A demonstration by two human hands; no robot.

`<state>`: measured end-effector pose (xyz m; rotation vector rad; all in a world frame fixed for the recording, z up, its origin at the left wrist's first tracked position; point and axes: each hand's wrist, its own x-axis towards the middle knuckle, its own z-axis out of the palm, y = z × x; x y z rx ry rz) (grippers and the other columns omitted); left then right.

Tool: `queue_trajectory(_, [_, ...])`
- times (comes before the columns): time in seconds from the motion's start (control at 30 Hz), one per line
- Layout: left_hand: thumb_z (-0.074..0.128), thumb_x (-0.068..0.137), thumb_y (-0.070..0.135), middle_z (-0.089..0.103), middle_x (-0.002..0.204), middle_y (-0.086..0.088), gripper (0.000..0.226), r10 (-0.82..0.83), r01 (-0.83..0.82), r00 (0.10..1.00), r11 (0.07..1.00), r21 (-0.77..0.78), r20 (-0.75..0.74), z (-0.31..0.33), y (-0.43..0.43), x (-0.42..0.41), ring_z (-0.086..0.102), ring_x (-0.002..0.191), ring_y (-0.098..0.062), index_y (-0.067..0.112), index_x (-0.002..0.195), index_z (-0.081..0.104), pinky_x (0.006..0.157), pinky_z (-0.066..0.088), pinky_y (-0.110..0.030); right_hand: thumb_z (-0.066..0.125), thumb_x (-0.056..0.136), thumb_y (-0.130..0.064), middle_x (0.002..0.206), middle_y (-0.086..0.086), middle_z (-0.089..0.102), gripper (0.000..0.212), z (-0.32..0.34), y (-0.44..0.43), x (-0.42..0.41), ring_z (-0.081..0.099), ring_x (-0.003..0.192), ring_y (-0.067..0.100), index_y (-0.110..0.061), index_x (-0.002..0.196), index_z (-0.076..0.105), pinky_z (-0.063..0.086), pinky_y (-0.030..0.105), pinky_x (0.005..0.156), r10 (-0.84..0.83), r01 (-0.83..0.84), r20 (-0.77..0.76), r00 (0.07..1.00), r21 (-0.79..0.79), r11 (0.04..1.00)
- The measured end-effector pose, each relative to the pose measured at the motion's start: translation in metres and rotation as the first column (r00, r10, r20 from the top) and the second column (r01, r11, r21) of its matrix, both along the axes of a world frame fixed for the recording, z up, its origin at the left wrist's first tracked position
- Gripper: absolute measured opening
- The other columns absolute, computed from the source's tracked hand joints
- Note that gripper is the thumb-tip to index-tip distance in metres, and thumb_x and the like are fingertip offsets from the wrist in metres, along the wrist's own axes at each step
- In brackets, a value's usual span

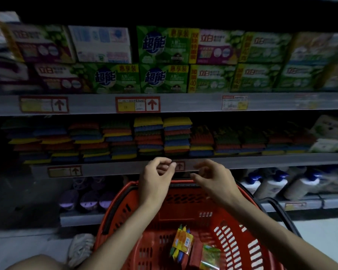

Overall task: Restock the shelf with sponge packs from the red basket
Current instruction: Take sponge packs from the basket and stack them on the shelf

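A red plastic basket (232, 242) stands on the floor in front of me. Two sponge packs lie in its bottom: one upright with a yellow label (181, 243), one flat with a green wrapper (210, 256). The middle shelf (261, 160) holds many stacked sponge packs (176, 133) in yellow, blue, red and green. My left hand (156, 178) hovers over the basket's far rim, just below the shelf edge, fingers curled and holding nothing. My right hand (213, 178) hangs beside it, fingers loosely apart, empty.
Boxes of soap (162, 61) fill the shelf above. White bottles with blue caps (271, 184) stand on the low shelf at right, purple items (86, 199) at left. Tissue packs (332, 133) sit right of the sponges. My knee and a white shoe (80, 248) are at the lower left.
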<state>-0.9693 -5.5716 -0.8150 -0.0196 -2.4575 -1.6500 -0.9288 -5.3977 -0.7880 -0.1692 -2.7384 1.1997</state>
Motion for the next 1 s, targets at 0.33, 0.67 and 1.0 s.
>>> queue_trajectory(0.33, [0.069,0.095,0.034,0.063,0.099,0.014,0.019,-0.322,0.320,0.946,0.903,-0.286,0.040,-0.024,-0.019,0.057,0.062,0.091,-0.002,0.033,0.113,0.067,0.078,0.050,-0.022,0.072,0.087,-0.037,0.122,0.004,0.063,0.046,-0.022,0.030,0.053,0.061,0.115,0.023,-0.021,0.128,0.062,0.050,0.031,0.092,0.210,-0.340,0.353,0.912,0.361,0.868])
queue_trajectory(0.67, [0.059,0.092,0.056,0.059,0.125,0.004,0.055,-0.401,0.612,0.782,0.354,-0.707,0.476,-0.115,-0.022,0.075,0.058,0.121,-0.021,0.033,0.141,0.048,0.098,0.048,-0.038,0.069,0.090,-0.039,0.133,0.010,0.064,0.052,-0.103,0.060,0.071,0.062,0.123,0.031,-0.019,0.137,0.057,0.054,0.036,0.096,0.169,-0.655,0.759,0.629,0.400,0.641])
queue_trajectory(1.0, [0.058,0.090,0.064,0.052,0.145,-0.008,0.074,-0.187,0.720,0.686,0.031,-0.694,0.703,-0.204,0.002,0.060,0.047,0.137,-0.032,0.020,0.147,0.040,0.111,0.035,-0.050,0.061,0.096,-0.049,0.134,0.014,0.064,0.053,-0.164,0.057,0.081,0.063,0.121,0.032,-0.016,0.137,0.054,0.050,0.034,0.095,0.149,-0.664,0.847,0.510,0.278,0.694])
